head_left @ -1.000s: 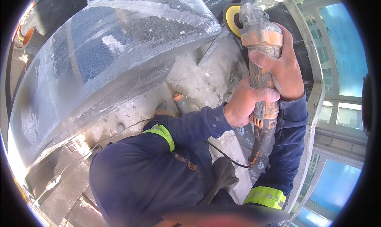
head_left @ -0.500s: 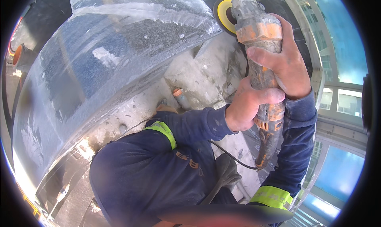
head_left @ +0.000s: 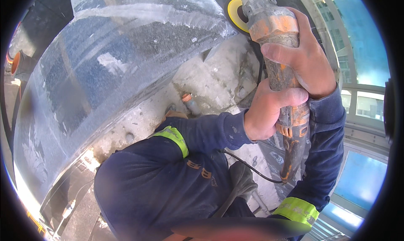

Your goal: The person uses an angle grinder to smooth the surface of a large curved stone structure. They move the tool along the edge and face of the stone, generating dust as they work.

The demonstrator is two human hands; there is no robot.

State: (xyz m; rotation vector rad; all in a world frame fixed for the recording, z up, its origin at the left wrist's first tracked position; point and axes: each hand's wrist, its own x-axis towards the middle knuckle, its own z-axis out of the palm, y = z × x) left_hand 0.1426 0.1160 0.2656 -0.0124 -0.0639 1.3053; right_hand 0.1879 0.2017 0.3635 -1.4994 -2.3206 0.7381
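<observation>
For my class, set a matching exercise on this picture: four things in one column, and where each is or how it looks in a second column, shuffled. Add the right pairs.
Column 1
1. Right hand
2. Left hand
3. Disc
4. Cable

Column 2
A. Black, running from the lower end of the grinder
B. Wrapped around the grinder's body, the nearer hand to the tool's head
C. Round, with a yellow face, at the tool's head
D. Wrapped around the grinder's body, the nearer hand to its lower end

Right pairs: 1-B, 2-D, 3-C, 4-A
</observation>
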